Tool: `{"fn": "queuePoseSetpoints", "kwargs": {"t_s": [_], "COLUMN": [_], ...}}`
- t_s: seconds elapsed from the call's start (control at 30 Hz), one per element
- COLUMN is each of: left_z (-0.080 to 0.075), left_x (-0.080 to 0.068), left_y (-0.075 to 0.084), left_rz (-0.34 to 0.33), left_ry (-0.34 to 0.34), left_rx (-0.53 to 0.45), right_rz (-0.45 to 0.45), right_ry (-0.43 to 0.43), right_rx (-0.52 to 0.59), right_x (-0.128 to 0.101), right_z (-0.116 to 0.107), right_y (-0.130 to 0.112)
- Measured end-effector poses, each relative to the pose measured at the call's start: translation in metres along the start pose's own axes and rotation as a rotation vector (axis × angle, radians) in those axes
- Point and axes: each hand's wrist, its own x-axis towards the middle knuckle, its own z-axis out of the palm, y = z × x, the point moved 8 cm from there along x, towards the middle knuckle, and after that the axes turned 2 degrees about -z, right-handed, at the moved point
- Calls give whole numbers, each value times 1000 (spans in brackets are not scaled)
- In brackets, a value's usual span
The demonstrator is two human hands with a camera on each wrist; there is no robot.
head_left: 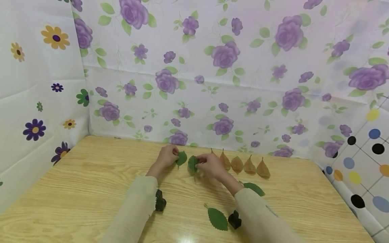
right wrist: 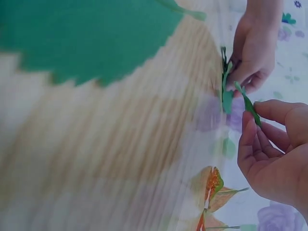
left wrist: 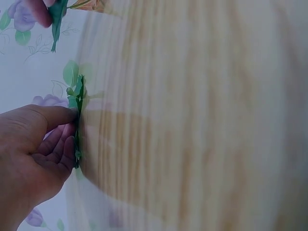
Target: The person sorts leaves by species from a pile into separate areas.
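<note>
My left hand (head_left: pixel 166 156) pinches a green leaf (head_left: pixel 181 158) near the far edge of the wooden table (head_left: pixel 91 182). The left wrist view shows that leaf (left wrist: pixel 77 115) edge-on against the fingertips (left wrist: pixel 67 115). Just to its right, my right hand (head_left: pixel 209 163) pinches a second green leaf (head_left: pixel 192 163); in the right wrist view this leaf (right wrist: pixel 250 103) sits between thumb and fingers. A row of several brownish-orange leaves (head_left: pixel 243 165) lies on the table to the right of my right hand.
Two more green leaves lie nearer me: one (head_left: pixel 217 218) by my right sleeve, another (head_left: pixel 254 188) partly under the forearm. Floral cloth walls (head_left: pixel 212 84) close off the back and left; a dotted cloth (head_left: pixel 361 162) hangs at the right.
</note>
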Motion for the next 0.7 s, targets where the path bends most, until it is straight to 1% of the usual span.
{"fn": "queuePoseSetpoints", "kwargs": {"t_s": [0.17, 0.27, 0.4, 0.47, 0.53, 0.6, 0.7], "left_z": [0, 0, -1, -1, -1, -1, -1], "left_x": [0, 0, -1, -1, -2, -2, -2], "left_y": [1, -1, -1, 1, 2, 3, 3], "left_rz": [-2, -9, -17, -9, -3, 2, -1], "left_ry": [-6, -6, -2, 1, 5, 6, 6], "left_rx": [0, 8, 14, 14, 11, 12, 12], "right_rz": [87, 120, 163, 182, 196, 203, 212], "right_ry": [36, 49, 75, 85, 94, 95, 99], "right_rx": [45, 115, 240, 270, 278, 263, 205], "right_x": [13, 20, 28, 30, 32, 33, 33], "right_z": [1, 3, 5, 6, 6, 7, 8], "right_y": [7, 10, 15, 19, 22, 26, 31]}}
